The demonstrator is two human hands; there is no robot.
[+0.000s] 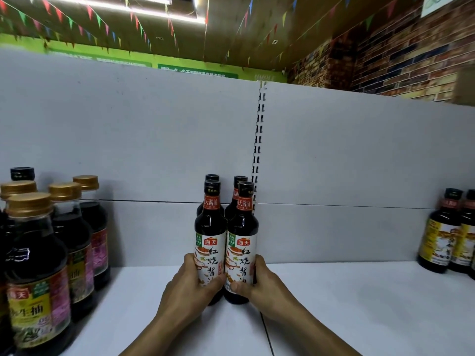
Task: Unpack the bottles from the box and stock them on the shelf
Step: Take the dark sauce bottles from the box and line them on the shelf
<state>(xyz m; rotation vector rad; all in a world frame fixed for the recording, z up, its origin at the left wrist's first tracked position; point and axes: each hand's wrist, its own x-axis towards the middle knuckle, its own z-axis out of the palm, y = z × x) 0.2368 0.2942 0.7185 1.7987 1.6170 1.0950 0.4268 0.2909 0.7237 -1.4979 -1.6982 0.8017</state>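
Observation:
Two dark soy sauce bottles with white labels and black caps stand side by side on the white shelf (347, 304). My left hand (190, 281) wraps the left front bottle (210, 227) low on its label. The right front bottle (243, 229) is gripped the same way by my right hand (262, 281). Directly behind them stand two more of the same bottles (239, 183), mostly hidden, close to the grey back panel. The box is out of view.
Larger gold-capped soy sauce bottles (36, 273) crowd the shelf's left end. Yellow-labelled dark bottles (442, 235) stand at the far right. A slotted upright (258, 140) splits the grey back panel. Bare shelf lies either side of the middle bottles.

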